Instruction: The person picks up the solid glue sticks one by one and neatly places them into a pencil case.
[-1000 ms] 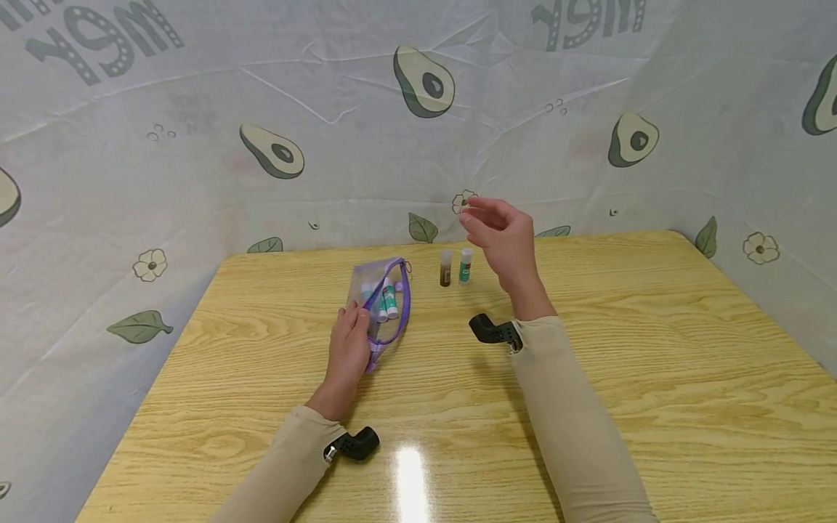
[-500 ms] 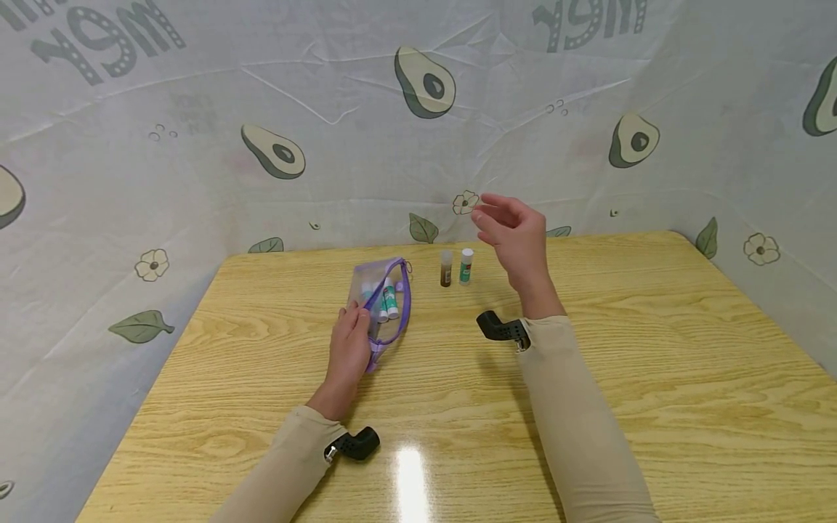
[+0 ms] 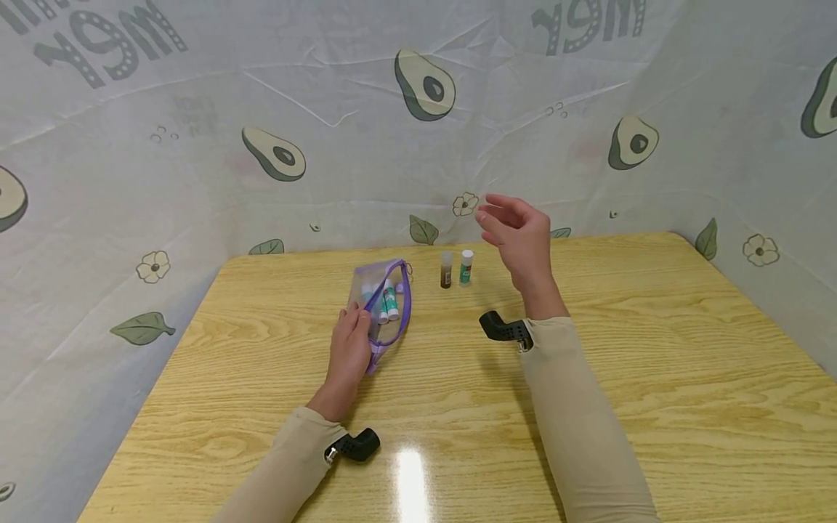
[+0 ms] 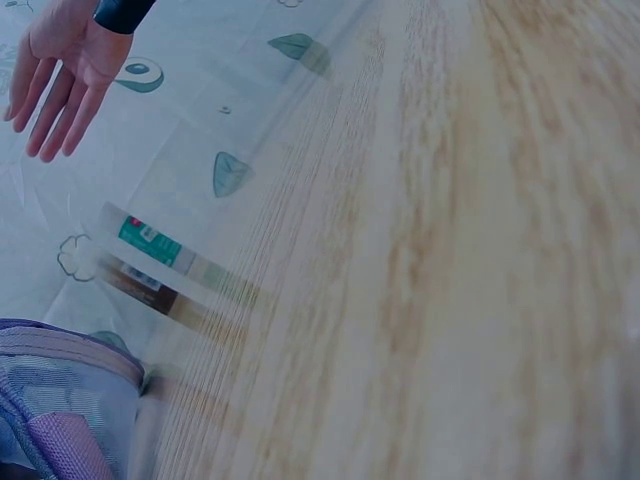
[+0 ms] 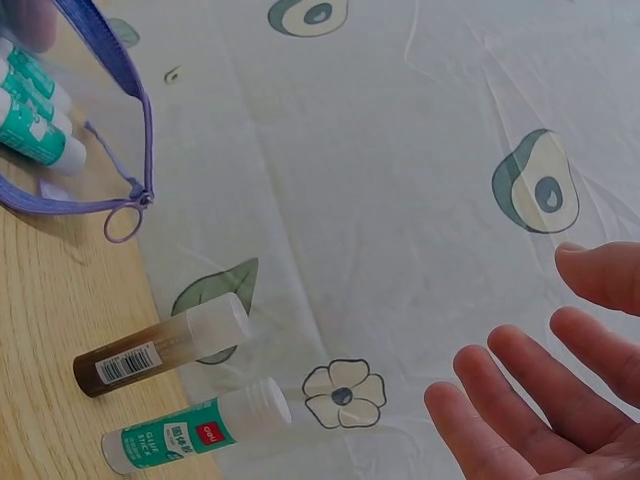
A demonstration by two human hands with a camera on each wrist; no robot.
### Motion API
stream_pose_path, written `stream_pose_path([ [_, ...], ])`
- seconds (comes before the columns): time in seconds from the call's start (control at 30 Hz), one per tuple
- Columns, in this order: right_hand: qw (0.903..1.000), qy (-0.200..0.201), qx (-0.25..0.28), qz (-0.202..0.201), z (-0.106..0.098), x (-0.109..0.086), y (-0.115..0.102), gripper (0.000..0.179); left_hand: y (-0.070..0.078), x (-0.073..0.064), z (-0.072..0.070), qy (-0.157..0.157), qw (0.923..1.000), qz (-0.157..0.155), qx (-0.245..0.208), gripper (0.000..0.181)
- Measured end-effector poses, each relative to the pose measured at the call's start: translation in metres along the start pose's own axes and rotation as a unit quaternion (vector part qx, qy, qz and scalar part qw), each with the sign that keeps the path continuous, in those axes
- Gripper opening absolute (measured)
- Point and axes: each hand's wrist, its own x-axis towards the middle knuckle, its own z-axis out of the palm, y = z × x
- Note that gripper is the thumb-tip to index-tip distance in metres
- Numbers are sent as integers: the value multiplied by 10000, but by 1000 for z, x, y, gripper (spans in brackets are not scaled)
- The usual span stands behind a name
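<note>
My left hand [image 3: 349,345] grips the near left side of a see-through pouch [image 3: 361,277] with a purple zipper edge. The pouch mouth gapes toward the right, and several green-and-white glue sticks [image 5: 32,105] lie inside. To the right of the pouch, two glue sticks stand upright on the table: a brown one [image 3: 446,270] with a frosted cap and a green one [image 3: 466,269] with a white cap. My right hand [image 3: 519,236] is raised in the air to the right of these two, fingers loosely bent and holding nothing.
The wood-grain table [image 3: 588,378] stretches out on both sides. Behind it hangs a pale cloth [image 3: 366,189] printed with avocados, leaves and flowers. A black wrist mount [image 3: 503,327] juts from the right sleeve, and another mount [image 3: 356,444] from the left.
My right hand has drifted a little to the right, away from the two standing glue sticks. The left hand and the pouch stay where they were.
</note>
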Motion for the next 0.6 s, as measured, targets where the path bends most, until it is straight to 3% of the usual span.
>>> stream_pose_path([
  [0.6, 9998, -145, -66, 75, 3, 0, 9, 45, 1, 0, 1, 72, 10000, -14, -45, 51],
])
